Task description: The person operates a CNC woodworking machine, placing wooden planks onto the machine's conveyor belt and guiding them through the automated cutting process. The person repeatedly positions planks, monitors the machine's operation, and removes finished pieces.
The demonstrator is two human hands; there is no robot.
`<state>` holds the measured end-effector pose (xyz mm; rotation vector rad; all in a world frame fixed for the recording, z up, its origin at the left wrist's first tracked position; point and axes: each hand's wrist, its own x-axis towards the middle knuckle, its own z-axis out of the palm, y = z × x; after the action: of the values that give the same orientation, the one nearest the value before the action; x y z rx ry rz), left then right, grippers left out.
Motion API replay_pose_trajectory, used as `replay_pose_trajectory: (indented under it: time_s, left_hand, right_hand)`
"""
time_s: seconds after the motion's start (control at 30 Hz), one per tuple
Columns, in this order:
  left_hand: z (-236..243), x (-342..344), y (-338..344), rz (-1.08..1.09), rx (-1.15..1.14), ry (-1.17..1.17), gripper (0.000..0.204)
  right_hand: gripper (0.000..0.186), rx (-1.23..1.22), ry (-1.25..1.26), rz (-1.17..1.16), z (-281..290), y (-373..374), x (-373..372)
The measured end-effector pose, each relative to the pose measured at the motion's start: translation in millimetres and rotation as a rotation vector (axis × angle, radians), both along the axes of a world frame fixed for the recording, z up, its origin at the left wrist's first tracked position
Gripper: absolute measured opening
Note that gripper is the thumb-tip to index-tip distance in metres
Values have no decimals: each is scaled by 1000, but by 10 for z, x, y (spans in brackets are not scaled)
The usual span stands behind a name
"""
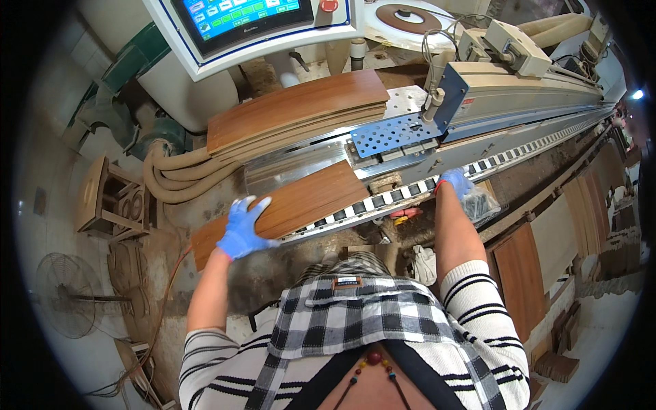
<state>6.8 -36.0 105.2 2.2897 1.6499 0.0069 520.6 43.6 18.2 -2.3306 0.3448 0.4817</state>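
Observation:
My left hand [241, 225], in a blue glove, has its fingers spread over the left part of a reddish-brown wooden board [301, 205]. That board lies at an angle along a roller rail [383, 198] with black-and-white segments. My right hand [454, 183], also gloved in blue, grips the rail beyond the board's right end, its fingertips partly hidden. Just behind the rail, a blue perforated plate [389, 133] is fixed to the machine [512, 96]. A stack of similar boards [294, 109] rests farther back.
A touchscreen panel [246, 20] overhangs the back. Curved hoses [174, 178], a wooden stool [109, 198] and a fan [65, 294] stand at left. Wooden panels [519, 273] lean along the right. Below the rail are a plastic-wrapped bundle [482, 205] and a pale cloth [424, 266].

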Motion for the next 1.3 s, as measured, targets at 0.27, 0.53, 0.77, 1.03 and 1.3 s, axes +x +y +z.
replay_pose_trajectory:
  time_s: [0.27, 0.53, 0.77, 1.03, 1.3]
  left_hand:
    - [-417, 768, 927, -159, 75, 69, 85]
    - [-718, 1018, 988, -49, 265, -20, 73]
    - [-566, 349, 510, 285, 418, 46, 79]
    - [-894, -201, 367, 563, 266, -181, 75]
    - [-837, -100, 357, 612, 269, -163, 74]
  right_hand:
    - [64, 24, -44, -60, -152, 38, 74]
    - [68, -4, -93, -29, -196, 19, 50]
    - [75, -12, -78, -27, -208, 29, 72]
    - [69, -5, -92, -33, -263, 42, 100]
    - [65, 2, -116, -36, -283, 45, 99]
